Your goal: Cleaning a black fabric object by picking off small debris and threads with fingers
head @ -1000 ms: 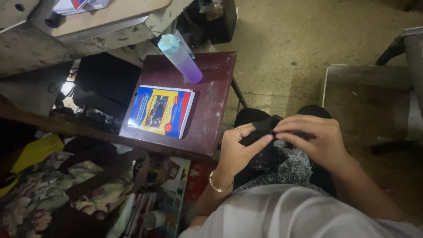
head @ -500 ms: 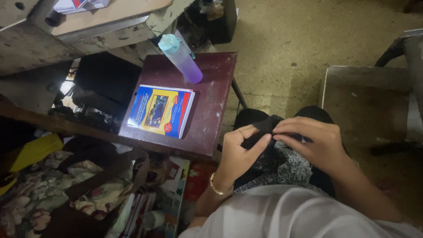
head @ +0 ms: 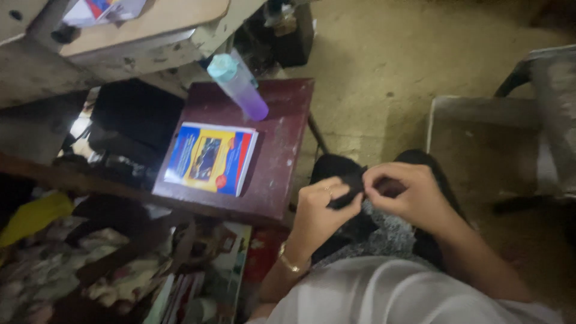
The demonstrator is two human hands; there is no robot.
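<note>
Two bare hands meet over the lap at about five o'clock in my head-camera view, both pinching one small strip of black soft fabric (head: 347, 195). My left hand (head: 318, 216), with a gold bangle (head: 290, 263) at its wrist, is closed on the strip's near end between thumb and fingers; my right hand (head: 408, 195) is closed on the far end, fingertips curled in. The strip sits between them, just above a speckled grey-and-black cloth (head: 384, 240) spread on the lap. I judge the strip light, limp and easily bent, not fragile, so it is best taken by its ends or edges in a fingertip pinch, since it will sag anywhere it is not held. At ten o'clock stands a small dark red wooden table (head: 282, 150), close beside the left hand. On it lies a blue and yellow paperback book (head: 210, 157), and at eleven o'clock a tall lilac plastic bottle with a teal cap (head: 240, 84). A pale worn workbench (head: 144, 36) is at twelve o'clock. Mixed cloth scraps (head: 78, 264) pile at eight o'clock. A grey chair frame (head: 540, 108) stands at three o'clock, well apart. Nothing lies between the hands and the strip.
</note>
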